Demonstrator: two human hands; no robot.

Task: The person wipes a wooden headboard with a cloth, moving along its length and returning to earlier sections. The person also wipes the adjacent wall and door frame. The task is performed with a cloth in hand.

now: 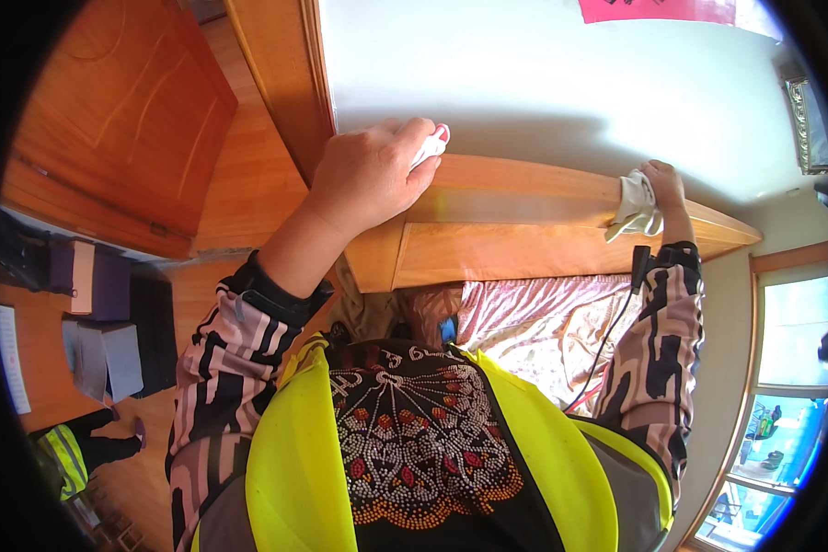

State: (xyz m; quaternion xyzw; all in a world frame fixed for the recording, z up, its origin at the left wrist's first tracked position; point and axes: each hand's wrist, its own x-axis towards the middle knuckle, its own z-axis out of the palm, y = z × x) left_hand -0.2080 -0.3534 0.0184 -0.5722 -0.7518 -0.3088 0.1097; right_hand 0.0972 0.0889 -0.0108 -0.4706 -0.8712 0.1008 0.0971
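My left hand (372, 172) is closed around a small bunched white cloth (429, 148) with a pink or red end poking out past the thumb. It is just above the left end of a long wooden headboard (510, 196), beside the wooden door frame (276, 62). Whether it touches the wood, I cannot tell. Farther right, my right hand (664, 185) grips a pale, crumpled cloth (636, 203), which drapes over the headboard's top edge. Below the headboard lies a bed with a pink and white patterned cover (524, 324).
A wooden door (124, 117) stands at the left, near a grey box (110, 359). A person in a yellow vest (65, 459) is at the lower left. A black cable (610, 338) hangs near my right forearm. At right are a framed item (804, 124) and a window (773, 414).
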